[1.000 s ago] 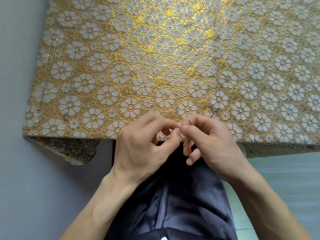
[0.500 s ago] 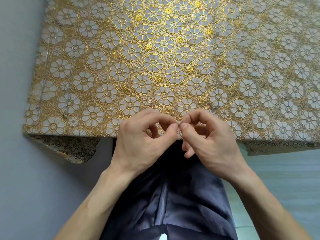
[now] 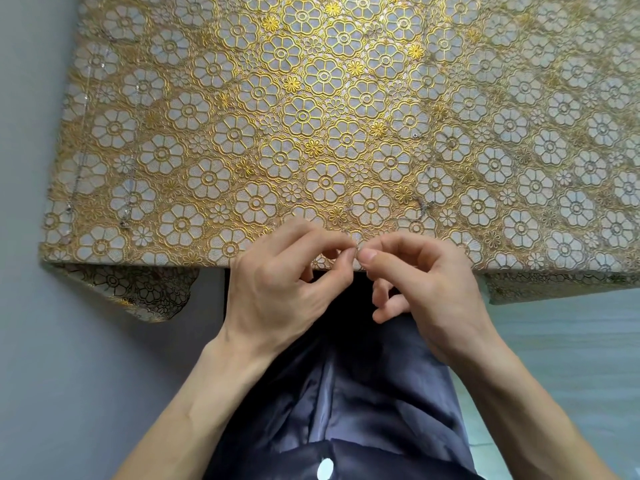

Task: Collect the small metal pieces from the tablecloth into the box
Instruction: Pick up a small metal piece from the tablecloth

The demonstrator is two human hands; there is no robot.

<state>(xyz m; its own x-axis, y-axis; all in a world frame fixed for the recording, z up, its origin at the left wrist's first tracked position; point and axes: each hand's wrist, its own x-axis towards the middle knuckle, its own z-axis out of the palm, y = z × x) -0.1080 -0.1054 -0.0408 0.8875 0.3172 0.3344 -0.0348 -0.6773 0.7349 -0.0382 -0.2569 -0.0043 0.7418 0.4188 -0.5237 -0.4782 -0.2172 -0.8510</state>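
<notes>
Little has shifted since the earlier frames: both hands stay at the near edge of the counter, fingertips meeting at the same spot, and only the lower fingers of the right hand have uncurled slightly. The left hand and the right each press thumb against forefinger, and both seem to pinch one small metal piece, which shows as little more than a glint between the tips, just above the hem of the tablecloth. Other bits lie loose on the cloth: a thin chain-like bit just beyond the right hand, a tiny ring farther up the same side, and a clasp-like bit well off toward the left edge. The right hand is nearer the first two, the left hand nearer the last. No box is in view, so which way the pinched piece must travel cannot be told.
</notes>
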